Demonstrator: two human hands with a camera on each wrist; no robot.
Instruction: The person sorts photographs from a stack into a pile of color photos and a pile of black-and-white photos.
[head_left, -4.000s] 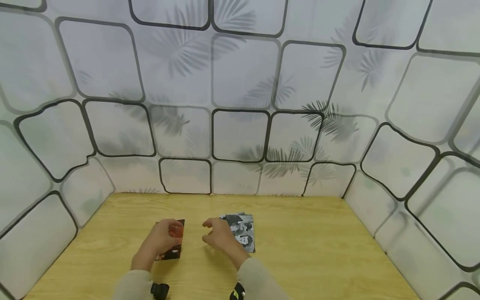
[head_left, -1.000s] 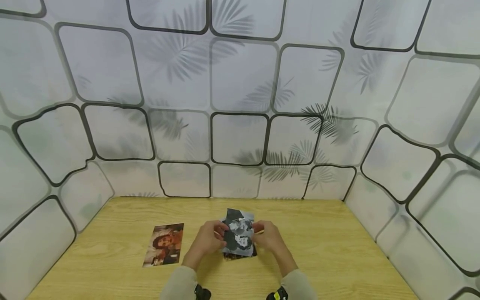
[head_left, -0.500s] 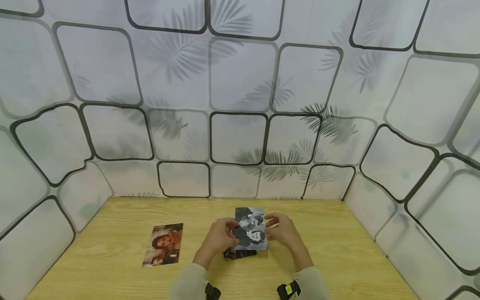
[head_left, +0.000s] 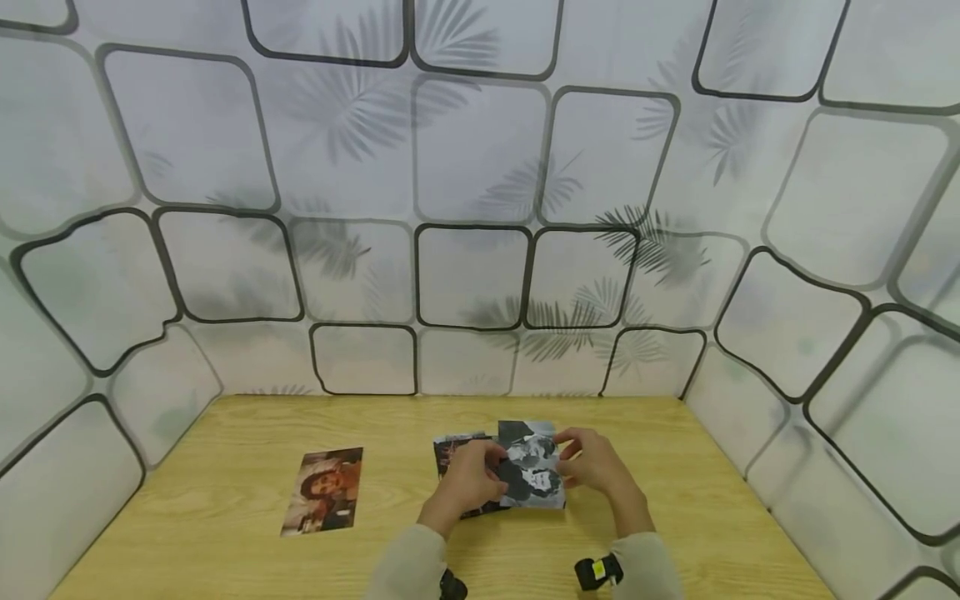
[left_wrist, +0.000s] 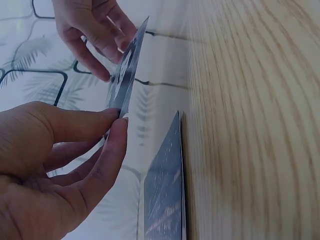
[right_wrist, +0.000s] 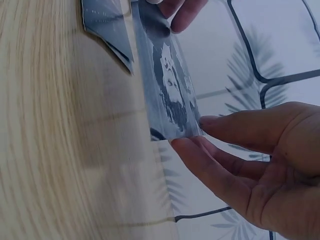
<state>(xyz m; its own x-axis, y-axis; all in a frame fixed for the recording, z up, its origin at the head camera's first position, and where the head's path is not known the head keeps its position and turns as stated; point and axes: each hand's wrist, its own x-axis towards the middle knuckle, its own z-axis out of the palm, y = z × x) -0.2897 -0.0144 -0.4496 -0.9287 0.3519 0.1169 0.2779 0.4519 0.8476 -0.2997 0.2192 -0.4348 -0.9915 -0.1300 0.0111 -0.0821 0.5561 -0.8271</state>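
A black-and-white photo print [head_left: 531,479] is held a little above the table between both hands. My left hand [head_left: 467,479] pinches its left edge between thumb and fingers, as the left wrist view shows. At the opposite edge my right hand [head_left: 597,467] pinches it with thumb and fingertips. The print [right_wrist: 172,85] hangs tilted over the wood in the right wrist view. Beneath and behind the left hand lies a small stack of prints [head_left: 444,450], partly hidden by hand and photo. The stack [left_wrist: 167,185] has slightly spread edges. A colour photo print [head_left: 325,492] lies flat farther left.
The wood-grain table [head_left: 225,533] reaches back to a pale curtain [head_left: 472,275] with dark rounded squares and leaf shapes, which also closes off both sides. A dark wrist camera [head_left: 598,572] is strapped at the right sleeve.
The left hand has let go of the colour photo, now flat on the left. Both hands have lifted the black-and-white print off the stack and moved it right, uncovering darker prints.
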